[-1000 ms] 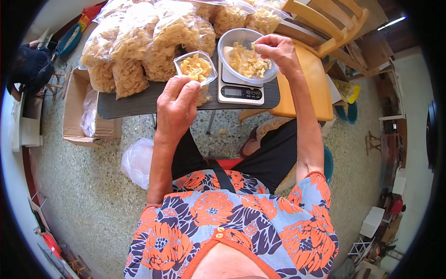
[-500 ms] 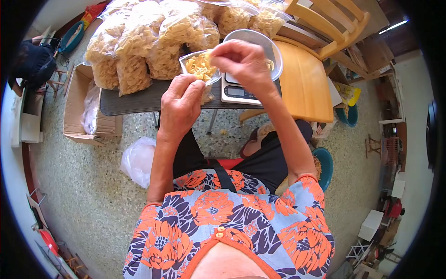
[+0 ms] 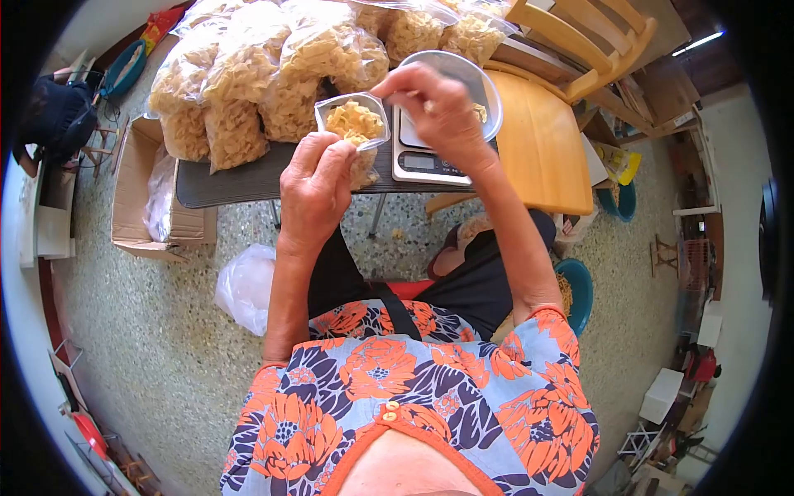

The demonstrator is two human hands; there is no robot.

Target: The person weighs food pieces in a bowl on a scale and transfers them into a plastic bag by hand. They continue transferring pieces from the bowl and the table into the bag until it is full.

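Note:
My left hand (image 3: 314, 180) pinches the near edge of a small clear plastic bag (image 3: 321, 113). The bag's mouth gapes upward, showing pale yellow dried flakes (image 3: 354, 121) inside. My right hand (image 3: 442, 112) has its index finger and thumb closed at the bag's far right rim, above a white digital scale (image 3: 420, 172). A small pale spot shows among its curled fingers, too small to name. Behind that hand stands a clear plastic bowl (image 3: 494, 103) with a few yellow pieces in it, partly hidden.
Several filled bags (image 3: 240, 70) are stacked along the back of the dark table (image 3: 231, 183). A wooden chair (image 3: 542, 140) adjoins it on the right. On the floor are an open cardboard box (image 3: 132, 202), a white plastic bag (image 3: 246, 289) and a teal basin (image 3: 581, 293).
My right hand has shifted from over the bag's flakes to its right rim. The bag's mouth now spreads wider. My left hand keeps its hold, moving slightly left.

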